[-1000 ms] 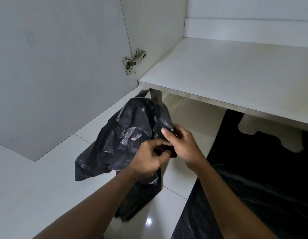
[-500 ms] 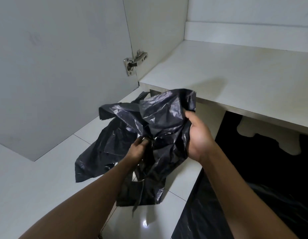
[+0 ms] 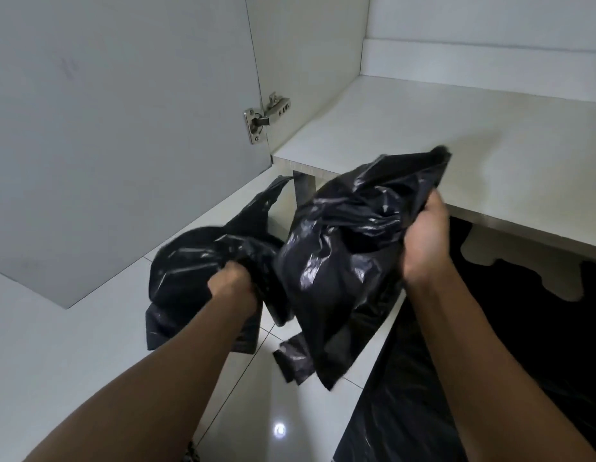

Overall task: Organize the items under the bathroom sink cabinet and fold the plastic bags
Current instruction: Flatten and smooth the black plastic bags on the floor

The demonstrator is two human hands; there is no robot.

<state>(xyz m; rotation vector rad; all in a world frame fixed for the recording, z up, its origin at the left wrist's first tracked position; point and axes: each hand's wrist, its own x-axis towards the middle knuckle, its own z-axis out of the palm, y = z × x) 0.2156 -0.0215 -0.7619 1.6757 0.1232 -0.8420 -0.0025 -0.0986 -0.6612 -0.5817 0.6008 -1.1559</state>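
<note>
In front of the cabinet shelf (image 3: 456, 138), the left hand (image 3: 231, 286) fists a bunch of crumpled black plastic bag (image 3: 336, 261), its fingers buried in the folds. The right hand (image 3: 423, 241) clutches the bag's upper edge. It may be two tangled bags. Below the shelf, a flat bag (image 3: 540, 328) runs off-frame.

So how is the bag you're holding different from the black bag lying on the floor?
The held bag is crumpled and bunched, gripped by the left hand and right hand. The floor bag lies spread flat, with no hand touching it. Both are shiny black plastic.
</note>
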